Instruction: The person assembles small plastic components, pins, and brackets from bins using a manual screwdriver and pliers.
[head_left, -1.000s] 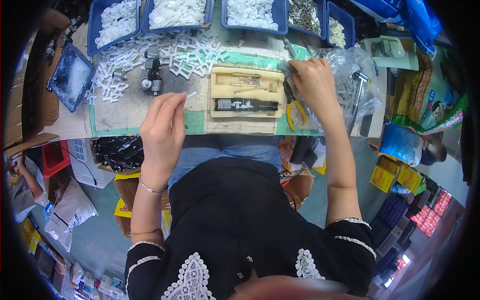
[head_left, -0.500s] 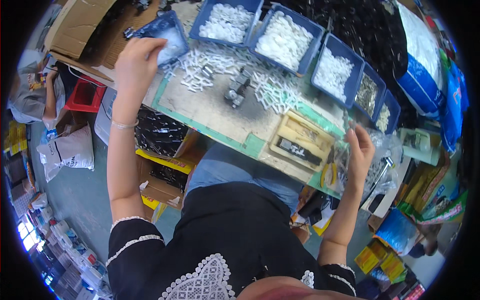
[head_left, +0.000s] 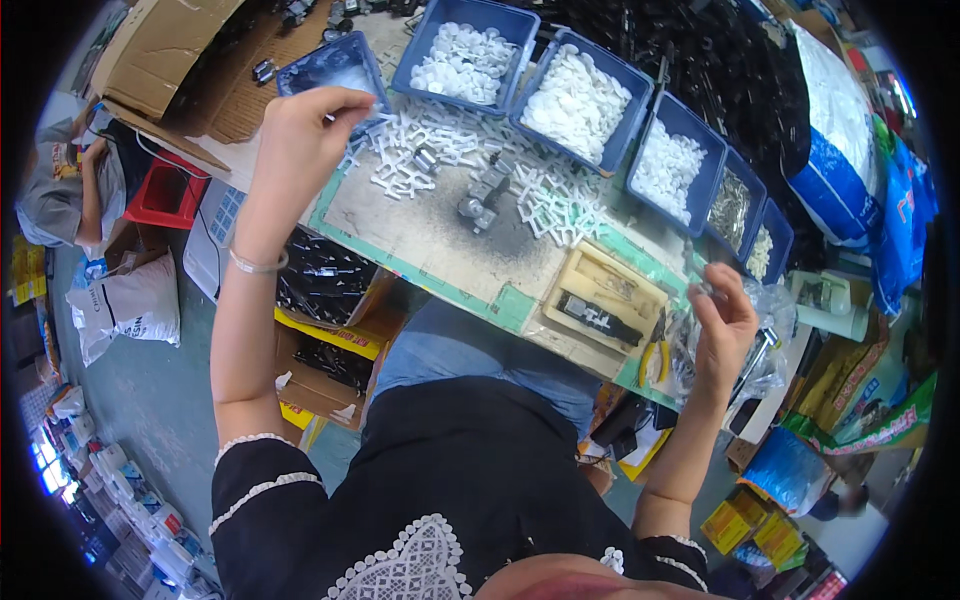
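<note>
The left hand (head_left: 305, 135) has its thumb and fingertips together, whether on a part I cannot tell, beside one dark-blue plastic bin (head_left: 316, 70); five blue plastic bins (head_left: 633, 122) stand to its right. The right hand (head_left: 722, 320) has blurred, curled fingers, their hold unclear; left of it are one cream rectangular fixture (head_left: 588, 268) bearing one long black assembly (head_left: 600, 318), and one pair of yellow-handled pliers (head_left: 645, 364).

Free lane: bare benchtop (head_left: 385, 225) along near edge, L hand (head_left: 300, 145) to cream tray (head_left: 590, 268). Obst.: dark parts (head_left: 482, 205) mid-bench; white pcs (head_left: 565, 208), blue bins (head_left: 641, 104) beyond.
</note>
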